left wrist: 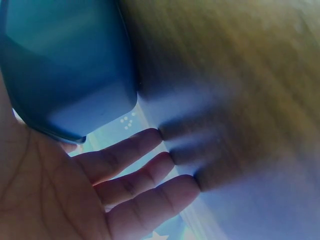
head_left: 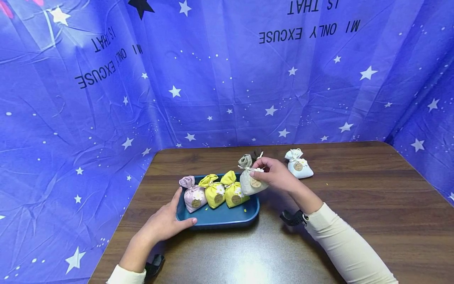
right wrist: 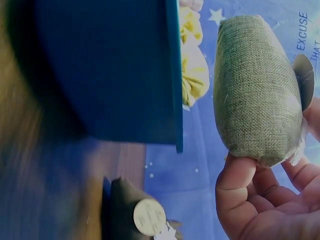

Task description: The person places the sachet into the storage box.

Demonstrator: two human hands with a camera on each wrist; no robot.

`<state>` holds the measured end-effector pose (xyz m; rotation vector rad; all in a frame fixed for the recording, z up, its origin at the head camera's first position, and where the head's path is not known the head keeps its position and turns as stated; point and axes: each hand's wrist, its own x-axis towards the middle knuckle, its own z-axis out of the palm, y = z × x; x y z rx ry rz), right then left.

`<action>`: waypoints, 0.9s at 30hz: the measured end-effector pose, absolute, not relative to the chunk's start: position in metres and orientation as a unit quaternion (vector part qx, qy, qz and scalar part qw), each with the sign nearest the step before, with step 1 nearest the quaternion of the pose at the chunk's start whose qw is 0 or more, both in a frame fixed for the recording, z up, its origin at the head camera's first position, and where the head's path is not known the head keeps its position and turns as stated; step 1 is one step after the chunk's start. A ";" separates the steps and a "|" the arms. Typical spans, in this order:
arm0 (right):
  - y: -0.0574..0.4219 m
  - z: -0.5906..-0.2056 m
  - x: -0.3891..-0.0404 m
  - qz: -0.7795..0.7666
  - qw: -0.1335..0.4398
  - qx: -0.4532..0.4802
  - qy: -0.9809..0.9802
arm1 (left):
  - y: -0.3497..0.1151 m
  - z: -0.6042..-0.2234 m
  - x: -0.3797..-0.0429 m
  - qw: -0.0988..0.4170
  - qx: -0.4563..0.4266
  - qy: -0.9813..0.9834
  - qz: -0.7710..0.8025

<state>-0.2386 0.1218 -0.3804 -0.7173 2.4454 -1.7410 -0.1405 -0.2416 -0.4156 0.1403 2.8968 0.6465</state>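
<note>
My right hand (head_left: 278, 175) pinches a grey linen sachet (head_left: 249, 186) near its tied neck, at the right end of a blue tray (head_left: 216, 224). In the right wrist view the sachet's woven base (right wrist: 255, 90) shows above the tray's rim height. The left hand (head_left: 161, 223) rests against the tray's left end, thumb on the front rim; in the left wrist view its other fingers (left wrist: 155, 200) stretch straight past the tray. Inside the tray lean a lilac sachet (head_left: 194, 198), a yellow sachet (head_left: 214, 197) and another yellow sachet (head_left: 232, 193), each with a round tag and white flower.
A white sachet (head_left: 301, 172) stands on the wooden table (head_left: 354, 205), right of the tray. Behind the right hand sits a dark sachet (right wrist: 127, 210), mostly hidden in the head view. A blue starry curtain (head_left: 227, 79) hangs around the table's back and sides.
</note>
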 end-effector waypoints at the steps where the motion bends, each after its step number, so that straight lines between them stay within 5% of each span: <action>1: 0.119 -0.381 -0.239 -0.566 0.031 -0.231 0.791 | -0.242 -0.416 -0.140 0.085 0.047 0.971 0.217; 27: 0.096 -0.388 -0.234 -0.581 0.082 -0.209 0.782 | -0.242 -0.416 -0.140 0.080 0.050 0.973 0.213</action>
